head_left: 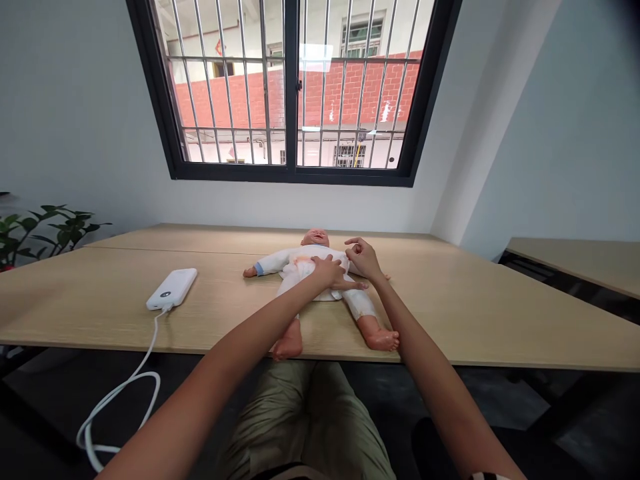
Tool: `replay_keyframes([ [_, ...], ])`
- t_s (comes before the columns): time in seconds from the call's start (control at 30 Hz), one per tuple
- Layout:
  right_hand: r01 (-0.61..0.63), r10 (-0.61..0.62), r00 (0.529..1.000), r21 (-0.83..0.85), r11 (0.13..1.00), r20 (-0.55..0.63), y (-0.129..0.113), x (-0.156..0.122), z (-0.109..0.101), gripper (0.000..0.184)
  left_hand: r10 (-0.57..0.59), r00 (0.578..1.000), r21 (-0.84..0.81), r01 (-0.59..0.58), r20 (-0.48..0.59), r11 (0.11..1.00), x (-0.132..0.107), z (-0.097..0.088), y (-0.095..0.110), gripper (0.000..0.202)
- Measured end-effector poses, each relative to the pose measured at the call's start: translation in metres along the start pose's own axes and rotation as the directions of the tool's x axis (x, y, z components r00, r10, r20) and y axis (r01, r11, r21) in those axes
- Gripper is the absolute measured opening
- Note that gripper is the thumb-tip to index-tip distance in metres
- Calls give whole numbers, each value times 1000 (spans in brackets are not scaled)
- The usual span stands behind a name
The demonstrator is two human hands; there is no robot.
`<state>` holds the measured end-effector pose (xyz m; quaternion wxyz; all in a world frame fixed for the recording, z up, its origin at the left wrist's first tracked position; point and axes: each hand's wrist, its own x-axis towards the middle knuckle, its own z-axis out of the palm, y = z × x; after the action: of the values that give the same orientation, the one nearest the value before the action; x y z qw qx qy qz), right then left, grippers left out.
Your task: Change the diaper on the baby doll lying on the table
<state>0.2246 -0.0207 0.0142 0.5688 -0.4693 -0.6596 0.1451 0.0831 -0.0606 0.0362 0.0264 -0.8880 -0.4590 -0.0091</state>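
Two hands, just apart, on a baby doll (300, 259) (supine on a wooden table (450, 313)): left hand (327, 272) flat across the diaper (295, 272), right hand (363, 259) pinched beside its torso.

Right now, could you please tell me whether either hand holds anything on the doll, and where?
The left hand rests on the doll's diaper, seemingly without gripping; the right hand curls by its sleeve, and a hold cannot be told.

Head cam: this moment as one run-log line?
left hand: on baby doll's white garment | right hand: fingers pinched above doll's shoulder | doll: on back, wooden table | nearby: white power bank, cable
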Motion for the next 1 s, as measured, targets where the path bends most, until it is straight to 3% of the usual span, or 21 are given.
replay_keyframes([
  [0.2,37,-37,999,2,999,37,-4,-3,3,30,-34,994,0,34,-102,999,-2,3,9,59],
  [0.43,43,-67,979,122,992,195,-13,-6,8,37,48,951,10,-47,-304,999,-44,12,1,58],
  [0.57,68,-92,964,103,992,251,-15,-12,14,35,82,947,28,-77,-309,997,-60,23,4,56],
  [0.77,82,-86,948,28,996,306,-15,-19,21,25,105,948,27,-102,-299,994,-63,32,6,50],
  [0.9,12,-30,955,64,998,296,-14,-19,24,23,216,913,-61,-252,-346,966,-61,25,-12,41],
  [1.0,-98,49,958,162,982,283,-10,-16,27,25,135,880,-156,-228,-455,961,-56,15,-39,34],
])
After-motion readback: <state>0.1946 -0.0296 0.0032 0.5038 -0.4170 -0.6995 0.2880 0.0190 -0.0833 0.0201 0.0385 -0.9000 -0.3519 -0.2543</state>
